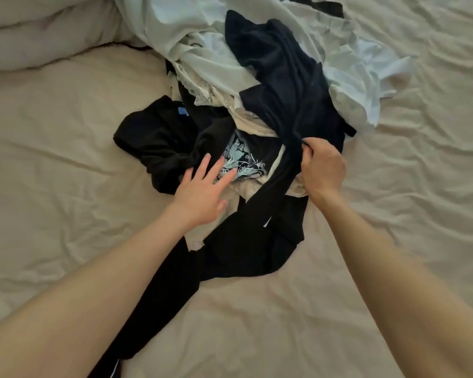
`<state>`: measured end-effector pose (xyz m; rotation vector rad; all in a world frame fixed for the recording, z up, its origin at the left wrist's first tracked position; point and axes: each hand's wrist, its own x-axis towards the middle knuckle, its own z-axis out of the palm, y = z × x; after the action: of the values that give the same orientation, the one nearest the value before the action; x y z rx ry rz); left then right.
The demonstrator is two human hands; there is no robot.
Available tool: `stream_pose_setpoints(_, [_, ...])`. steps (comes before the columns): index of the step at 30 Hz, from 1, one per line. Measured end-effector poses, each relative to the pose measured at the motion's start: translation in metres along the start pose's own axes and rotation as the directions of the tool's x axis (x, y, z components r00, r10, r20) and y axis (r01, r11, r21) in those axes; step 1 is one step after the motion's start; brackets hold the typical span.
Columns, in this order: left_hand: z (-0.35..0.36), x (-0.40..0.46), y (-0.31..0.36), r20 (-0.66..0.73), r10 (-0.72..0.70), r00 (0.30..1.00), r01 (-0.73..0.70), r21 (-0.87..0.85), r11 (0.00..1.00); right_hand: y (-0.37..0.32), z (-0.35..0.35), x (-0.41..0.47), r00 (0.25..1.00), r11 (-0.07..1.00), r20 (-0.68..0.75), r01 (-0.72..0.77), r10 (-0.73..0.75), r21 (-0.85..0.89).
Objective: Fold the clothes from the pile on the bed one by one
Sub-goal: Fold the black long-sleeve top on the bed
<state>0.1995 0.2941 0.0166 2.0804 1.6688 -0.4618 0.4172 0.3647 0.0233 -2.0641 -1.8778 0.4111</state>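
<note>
A pile of clothes [257,77] lies in the middle of the bed, with white, pale green and black pieces tangled together. A long dark navy garment [284,85] runs from the top of the pile down toward me. My right hand [322,167] is shut on a fold of it near the pile's front edge. My left hand [202,192] hovers open, fingers spread, over a black shirt with a light blue print [243,162]. A black garment with a blue label [159,137] lies at the left. More black cloth [230,252] trails toward the bottom edge.
The bed [66,159] is covered by a wrinkled beige sheet. A bunched duvet [38,31] rests at the far left corner. Bare sheet stretches on both sides of the pile and in front of it.
</note>
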Motion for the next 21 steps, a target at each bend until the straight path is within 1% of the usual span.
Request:
stream_pose_setpoints(3, [0.005,0.015,0.003,0.099,-0.015,0.995,0.015,0.004,1.000,-0.013,0.004,-0.022,0.994,0.971,-0.108,0.040,-0.015,0.234])
stream_pose_setpoints(5, [0.005,0.023,0.005,0.154,-0.023,0.988,0.022,0.009,1.000,-0.020,0.010,-0.049,0.994,0.936,-0.106,0.013,0.027,0.353])
stream_pose_setpoints(8, [0.002,0.028,0.005,0.195,-0.016,0.981,0.021,-0.027,0.999,-0.022,0.027,-0.101,0.989,0.888,-0.059,-0.095,0.136,0.449])
stream_pose_setpoints(9, [0.000,0.028,0.006,0.189,-0.023,0.982,0.037,-0.068,0.997,-0.021,0.031,-0.117,0.986,0.882,-0.054,-0.114,0.156,0.456])
stream_pose_setpoints(10, [-0.003,0.025,0.009,0.165,-0.049,0.985,0.075,-0.152,0.986,-0.020,0.034,-0.131,0.986,0.886,-0.054,-0.118,0.159,0.449])
stream_pose_setpoints(11, [-0.006,0.021,0.015,0.116,-0.094,0.989,0.124,-0.291,0.949,-0.020,0.035,-0.143,0.988,0.893,-0.053,-0.109,0.146,0.437])
stream_pose_setpoints(12, [-0.009,0.015,0.024,0.049,-0.146,0.988,0.152,-0.465,0.872,-0.019,0.035,-0.151,0.991,0.899,-0.054,-0.086,0.120,0.430])
stream_pose_setpoints(13, [-0.014,0.010,0.036,-0.005,-0.193,0.981,0.147,-0.629,0.763,-0.018,0.033,-0.157,0.995,0.903,-0.064,-0.047,0.082,0.427])
stream_pose_setpoints(14, [-0.021,0.004,0.048,-0.032,-0.209,0.977,0.117,-0.740,0.662,-0.018,0.031,-0.161,0.996,0.907,-0.081,0.004,0.033,0.422])
stream_pose_setpoints(15, [-0.026,-0.002,0.060,-0.043,-0.197,0.979,0.085,-0.797,0.598,-0.018,0.029,-0.164,0.995,0.910,-0.099,0.060,-0.022,0.411])
stream_pose_setpoints(16, [-0.030,-0.006,0.071,-0.053,-0.190,0.980,0.064,-0.826,0.560,-0.019,0.028,-0.167,0.991,0.910,-0.110,0.114,-0.076,0.398])
stream_pose_setpoints(17, [-0.034,-0.010,0.078,-0.063,-0.215,0.975,0.060,-0.851,0.521,-0.020,0.025,-0.170,0.984,0.908,-0.125,0.164,-0.124,0.387])
stream_pose_setpoints(18, [-0.037,-0.014,0.081,-0.061,-0.265,0.962,0.070,-0.886,0.459,-0.020,0.021,-0.173,0.976,0.904,-0.144,0.205,-0.162,0.376])
stream_pose_setpoints(19, [-0.039,-0.021,0.081,-0.031,-0.309,0.951,0.086,-0.929,0.360,-0.019,0.015,-0.177,0.968,0.903,-0.167,0.238,-0.189,0.359])
stream_pose_setpoints(21, [-0.040,-0.045,0.074,0.063,-0.332,0.941,0.099,-0.991,0.094,-0.013,0.003,-0.182,0.950,0.912,-0.210,0.286,-0.230,0.293])
